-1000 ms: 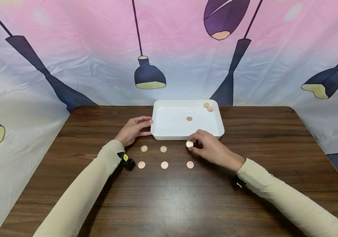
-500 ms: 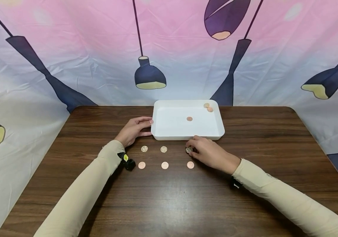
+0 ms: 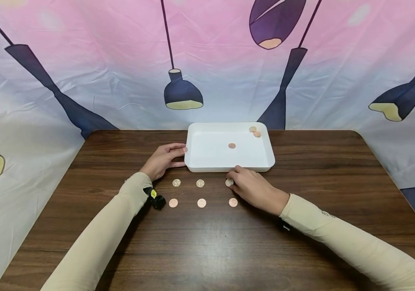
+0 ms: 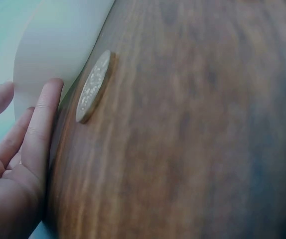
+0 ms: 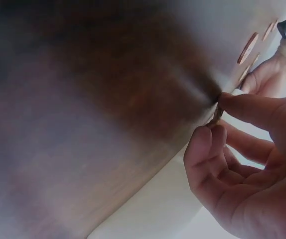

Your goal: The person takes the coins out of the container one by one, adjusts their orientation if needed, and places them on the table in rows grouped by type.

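Observation:
My right hand [image 3: 256, 188] pinches a silvery-gold coin [image 3: 229, 183] between thumb and fingers, at the table surface just in front of the tray. The right wrist view shows this coin [image 5: 217, 115] nearly edge-on between the fingertips. Straight fingers of my left hand [image 3: 162, 159] touch the left side of the white tray [image 3: 211, 169]. In the left wrist view, a gold-coloured coin [image 4: 94, 87] lies beside that hand. Two gold-coloured coins, the left one [image 3: 176, 183] and the middle one [image 3: 200, 183], line up with the held coin. Nearer lies a row of copper coins [image 3: 202, 203].
Inside the tray, one copper coin [image 3: 231, 146] lies near the middle, and two coins [image 3: 256, 134] overlap in the far right corner. The brown wooden table [image 3: 207, 250] ends at a printed cloth backdrop [image 3: 127, 81] behind the tray.
My right hand has come slightly down and nearer with its coin, which then shifted a little to the left. The left hand and the tray have stayed put.

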Motion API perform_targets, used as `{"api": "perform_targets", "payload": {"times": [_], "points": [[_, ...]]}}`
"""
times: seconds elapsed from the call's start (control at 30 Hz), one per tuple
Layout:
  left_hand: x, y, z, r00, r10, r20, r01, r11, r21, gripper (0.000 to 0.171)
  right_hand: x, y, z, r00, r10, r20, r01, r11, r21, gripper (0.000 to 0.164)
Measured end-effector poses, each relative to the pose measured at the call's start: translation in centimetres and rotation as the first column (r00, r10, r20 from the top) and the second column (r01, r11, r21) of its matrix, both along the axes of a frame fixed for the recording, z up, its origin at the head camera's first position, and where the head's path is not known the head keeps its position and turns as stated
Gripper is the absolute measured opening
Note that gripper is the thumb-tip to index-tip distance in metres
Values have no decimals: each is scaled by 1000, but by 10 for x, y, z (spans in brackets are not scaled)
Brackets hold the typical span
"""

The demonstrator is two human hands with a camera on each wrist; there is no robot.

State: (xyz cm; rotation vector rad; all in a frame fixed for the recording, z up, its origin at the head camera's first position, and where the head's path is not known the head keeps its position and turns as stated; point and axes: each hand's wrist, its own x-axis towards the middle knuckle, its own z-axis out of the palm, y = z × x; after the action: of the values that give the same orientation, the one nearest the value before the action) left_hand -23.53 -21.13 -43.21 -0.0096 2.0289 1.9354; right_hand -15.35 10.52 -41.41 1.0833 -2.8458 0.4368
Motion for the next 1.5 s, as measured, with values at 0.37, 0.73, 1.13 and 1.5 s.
{"api": "perform_targets", "payload": {"times": [0.37,0.73,1.13,1.5], "points": [[1,1,0,1000,5,-1,-5,1000,10,56,-1,-2,1,999,-42,-34,43,999,26,12],[1,0,0,1000,-3,2,3,1000,-4,58,0,-3,3,996,-86,-36,88,994,66,13],[0,1,-1,1000,-3,2,3,1000,-3,58,-26,23,36,985,-158,72,166,977,-133,9],[3,0,1,1000,6,8,-6,1000,-4,57,-80,41,52,915,-277,294,292,956,-9,48]]}}
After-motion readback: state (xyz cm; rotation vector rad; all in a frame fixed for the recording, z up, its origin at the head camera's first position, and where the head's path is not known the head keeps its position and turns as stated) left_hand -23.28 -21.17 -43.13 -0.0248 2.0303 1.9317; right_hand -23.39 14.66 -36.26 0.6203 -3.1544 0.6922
